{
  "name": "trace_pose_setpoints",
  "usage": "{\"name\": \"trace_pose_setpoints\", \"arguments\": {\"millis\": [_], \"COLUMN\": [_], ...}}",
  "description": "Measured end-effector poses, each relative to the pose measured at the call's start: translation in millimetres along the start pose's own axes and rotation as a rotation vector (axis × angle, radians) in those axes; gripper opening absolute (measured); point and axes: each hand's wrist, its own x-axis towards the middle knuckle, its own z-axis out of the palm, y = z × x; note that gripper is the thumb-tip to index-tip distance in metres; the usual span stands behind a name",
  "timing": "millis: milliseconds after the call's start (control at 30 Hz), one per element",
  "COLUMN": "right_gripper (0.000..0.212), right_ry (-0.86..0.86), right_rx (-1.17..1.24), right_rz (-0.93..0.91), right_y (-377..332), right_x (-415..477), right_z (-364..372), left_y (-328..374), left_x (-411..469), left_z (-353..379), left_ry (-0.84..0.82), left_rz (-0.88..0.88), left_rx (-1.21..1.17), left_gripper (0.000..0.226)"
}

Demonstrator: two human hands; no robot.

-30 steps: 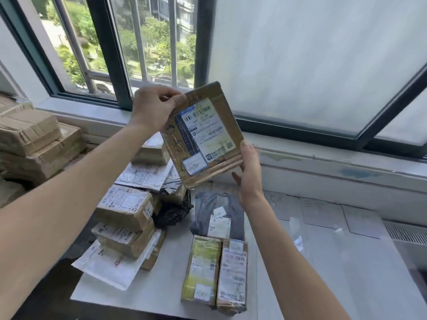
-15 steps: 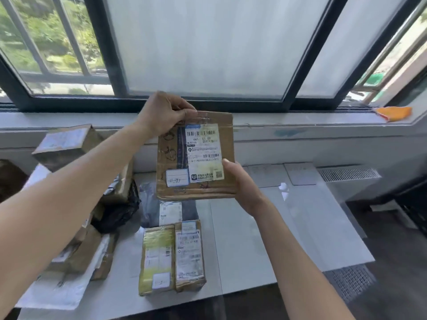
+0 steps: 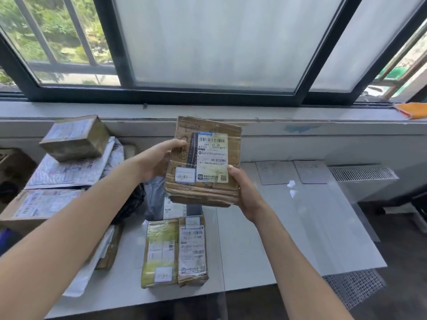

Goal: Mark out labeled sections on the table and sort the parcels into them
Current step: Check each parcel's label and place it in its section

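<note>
I observe a cardboard parcel held above the white table, left hand gripping its left edge, right hand clasping its near right corner, yellow-green parcel lying beside brown parcel on the table nearer me.

White table under parcels and paper labels

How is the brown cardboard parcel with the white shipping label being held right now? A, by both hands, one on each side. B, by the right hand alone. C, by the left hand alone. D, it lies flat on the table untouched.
A: the left hand grips the left edge of the cardboard parcel and the right hand holds its lower right side, keeping it raised above the table.
</note>
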Motion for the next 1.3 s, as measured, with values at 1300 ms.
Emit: {"name": "trace_pose_setpoints", "arguments": {"millis": [1300], "right_gripper": [0.027], "right_ry": [0.097], "right_rx": [-0.106], "right_rz": [0.116], "right_y": [62], "right_x": [69], "right_z": [75], "left_y": [-102], "left_x": [27], "left_z": [-39], "left_ry": [0.316], "left_rz": [-0.141], "left_rx": [-0.411], "left_gripper": [0.043]}}
